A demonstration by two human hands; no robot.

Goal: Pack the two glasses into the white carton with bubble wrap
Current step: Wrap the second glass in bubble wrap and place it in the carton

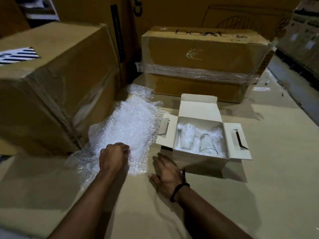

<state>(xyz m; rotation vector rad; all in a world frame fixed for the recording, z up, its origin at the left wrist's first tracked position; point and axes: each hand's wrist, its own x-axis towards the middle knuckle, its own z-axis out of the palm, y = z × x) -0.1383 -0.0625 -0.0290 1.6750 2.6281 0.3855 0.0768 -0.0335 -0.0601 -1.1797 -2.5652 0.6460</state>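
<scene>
In the head view, the two glasses [187, 137] are seen side by side inside the open carton [198, 107]. The bubble wrap [131, 121], just left of the carton, is grasped at its near edge by the left hand [113, 157]. The right hand [165, 175] is laid flat and relaxed on the cardboard [259, 187].

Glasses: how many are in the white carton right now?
2: one glass in the carton's left half, the other glass in its right half, both on bubble wrap, which could hide more.
</scene>
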